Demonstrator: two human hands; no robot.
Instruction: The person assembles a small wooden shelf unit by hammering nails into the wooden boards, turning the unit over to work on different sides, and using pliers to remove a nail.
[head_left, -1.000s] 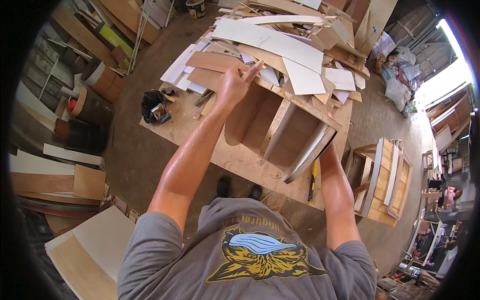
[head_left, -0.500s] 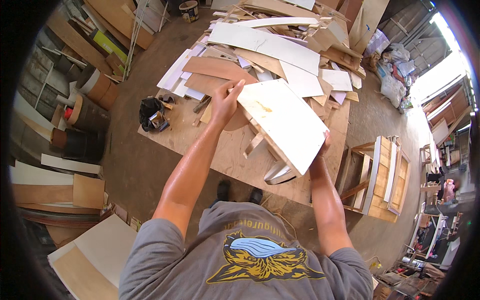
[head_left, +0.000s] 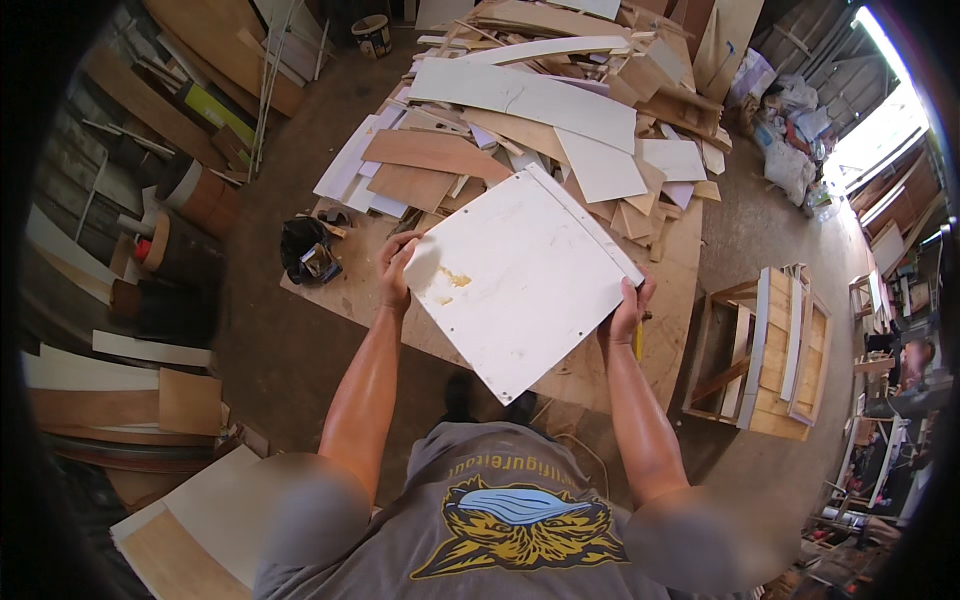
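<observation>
My left hand (head_left: 396,268) and my right hand (head_left: 626,302) are closed on opposite corners of a square white panel (head_left: 525,290), which is the upturned face of the wooden box seen earlier; its open compartments are now hidden. The panel has screw holes, a yellow-brown stain and a narrow strip along one edge. I hold it over the front of a plywood worktable (head_left: 672,300), just short of the pile of white and brown board offcuts (head_left: 525,90). Beside my right hand a yellow tool (head_left: 639,340) shows partly.
A black bag with small items (head_left: 300,245) sits on the table's left. A wooden frame (head_left: 770,350) stands on the floor to the right. Sheets and rolls (head_left: 190,190) line the left side, sacks (head_left: 790,150) lie at back right, and a blurred person (head_left: 915,355) is at far right.
The box has turned over, from its open compartments showing to its white face up. My left hand has moved down and leftward with it; my right hand now shows at the right corner.
</observation>
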